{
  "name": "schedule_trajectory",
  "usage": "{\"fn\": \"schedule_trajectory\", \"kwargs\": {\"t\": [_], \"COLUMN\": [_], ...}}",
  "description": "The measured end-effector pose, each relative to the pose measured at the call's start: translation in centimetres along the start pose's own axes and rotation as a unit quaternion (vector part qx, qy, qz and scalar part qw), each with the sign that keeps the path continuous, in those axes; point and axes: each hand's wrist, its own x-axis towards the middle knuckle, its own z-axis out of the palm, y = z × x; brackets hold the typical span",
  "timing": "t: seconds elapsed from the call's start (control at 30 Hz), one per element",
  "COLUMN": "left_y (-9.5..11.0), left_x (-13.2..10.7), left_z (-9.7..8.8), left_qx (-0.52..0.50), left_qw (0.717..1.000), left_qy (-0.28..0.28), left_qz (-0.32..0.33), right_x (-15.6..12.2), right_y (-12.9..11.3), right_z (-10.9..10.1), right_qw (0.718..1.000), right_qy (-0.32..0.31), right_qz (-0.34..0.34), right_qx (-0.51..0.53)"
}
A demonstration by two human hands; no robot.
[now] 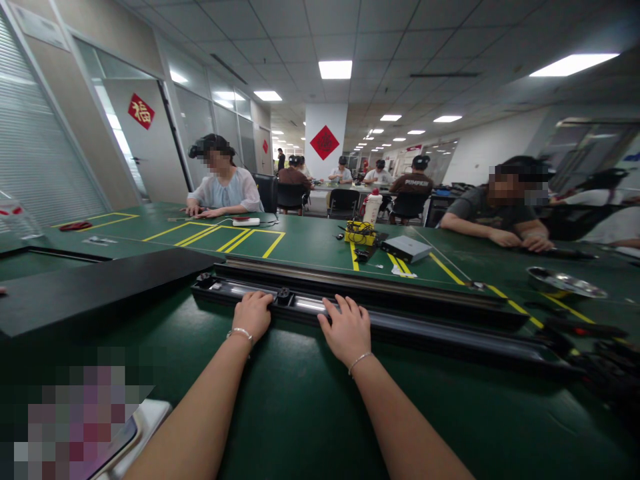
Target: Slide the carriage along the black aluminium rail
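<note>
A long black channel-shaped rail [440, 333] lies crosswise on the green table, with a shiny clear strip or tube inside it. My left hand [253, 315] has its fingers bent over the near edge of the rail, closed on it beside a small black bracket [285, 297]. Further right, my right hand [349, 328] rests on the same rail with its fingers spread apart. Just behind lies a second long dark bar [400, 287], parallel to the rail. The undersides of both hands are hidden.
A wide black panel [110, 283] lies at left, near a phone [117, 443]. Across the green table [310, 413] are a yellow bin [360, 233] of cables, a grey box [406, 248], a white bottle [371, 208] and a metal dish [567, 283]. Co-workers sit opposite.
</note>
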Motion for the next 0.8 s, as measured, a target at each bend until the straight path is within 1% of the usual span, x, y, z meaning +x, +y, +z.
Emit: {"fn": "schedule_trajectory", "kwargs": {"t": [0.13,0.47,0.6,0.8], "left_y": [0.11,0.14,0.03,0.03], "left_x": [-0.05,-0.06,-0.01,-0.02], "left_z": [-0.07,-0.05,0.09,-0.02], "left_qx": [0.001,0.007,0.005,0.003], "left_qw": [1.0,1.0,1.0,1.0], "left_qy": [0.003,0.001,0.012,0.008], "left_qz": [0.007,0.0,0.006,0.009], "right_x": [-0.02,-0.03,-0.02,-0.01], "right_y": [0.06,-0.04,-0.05,0.03], "right_z": [0.06,-0.07,-0.09,0.06], "right_qw": [1.0,1.0,1.0,1.0], "right_qy": [0.011,0.004,0.007,0.013], "right_qz": [-0.003,-0.003,-0.002,-0.001], "right_qx": [0.005,0.002,0.009,0.017]}}
